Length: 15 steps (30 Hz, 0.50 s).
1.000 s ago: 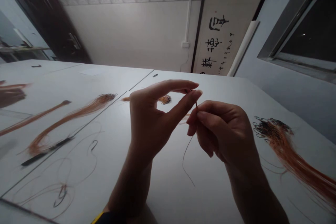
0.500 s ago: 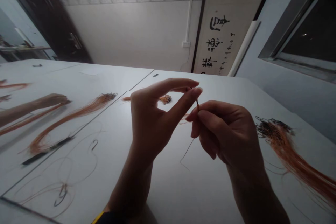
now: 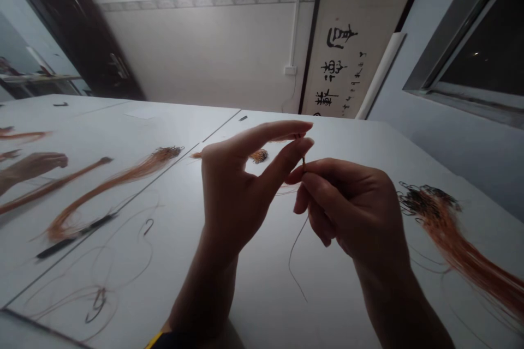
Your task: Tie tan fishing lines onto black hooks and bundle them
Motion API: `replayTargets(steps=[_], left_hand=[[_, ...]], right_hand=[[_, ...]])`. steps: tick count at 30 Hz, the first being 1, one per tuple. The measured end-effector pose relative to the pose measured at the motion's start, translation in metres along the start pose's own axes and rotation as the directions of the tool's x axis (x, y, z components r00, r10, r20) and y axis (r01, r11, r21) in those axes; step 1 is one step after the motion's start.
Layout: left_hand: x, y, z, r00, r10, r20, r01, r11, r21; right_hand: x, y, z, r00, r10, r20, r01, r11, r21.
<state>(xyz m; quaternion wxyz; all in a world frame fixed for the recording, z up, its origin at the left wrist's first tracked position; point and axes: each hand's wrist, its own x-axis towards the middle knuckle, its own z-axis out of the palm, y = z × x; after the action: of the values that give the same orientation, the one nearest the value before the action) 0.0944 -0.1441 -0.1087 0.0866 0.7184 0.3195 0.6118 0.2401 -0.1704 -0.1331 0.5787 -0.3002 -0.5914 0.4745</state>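
Observation:
Above the white table [image 3: 262,305], my left hand [image 3: 241,191] pinches a small dark fish hook between thumb and fingers, most of it hidden. Its shank [image 3: 304,162] shows between my two hands. My right hand [image 3: 347,202] is closed just below, thumb and forefinger pressed on the lower end of the shank. A thin line [image 3: 291,259] hangs from under my right hand, its loose end curving above the table. Close to my right forearm lies a large bundle of orange lines [image 3: 454,245] with dark hooks [image 3: 428,199] at its end.
Left on the table are a loose hook [image 3: 148,226], tangled line with hooks [image 3: 98,305], a black marker-like stick [image 3: 76,236] and more orange bundles [image 3: 118,174]. A co-worker's hand [image 3: 39,164] is at the far left. Another bundle's hooks [image 3: 260,156] lie behind my left hand.
My right hand has shifted slightly left, and the hanging line now reaches lower. At the left, the co-worker's hand has let go of an orange bundle and drawn back leftward.

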Motion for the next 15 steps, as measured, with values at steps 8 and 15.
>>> replayTargets(steps=[8,15], left_hand=[[-0.0007,-0.0015,0.0004,0.996,0.085,-0.033,-0.083,0.995,0.062],[-0.0027,-0.0016,-0.0005,0.993,0.107,-0.054,-0.102,0.992,0.073]], right_hand=[[-0.0001,0.0008,0.0008,0.998,-0.035,-0.046,0.033,0.999,-0.038],[0.0007,0.0009,0.001,0.998,-0.033,-0.053,0.03,0.998,-0.058]])
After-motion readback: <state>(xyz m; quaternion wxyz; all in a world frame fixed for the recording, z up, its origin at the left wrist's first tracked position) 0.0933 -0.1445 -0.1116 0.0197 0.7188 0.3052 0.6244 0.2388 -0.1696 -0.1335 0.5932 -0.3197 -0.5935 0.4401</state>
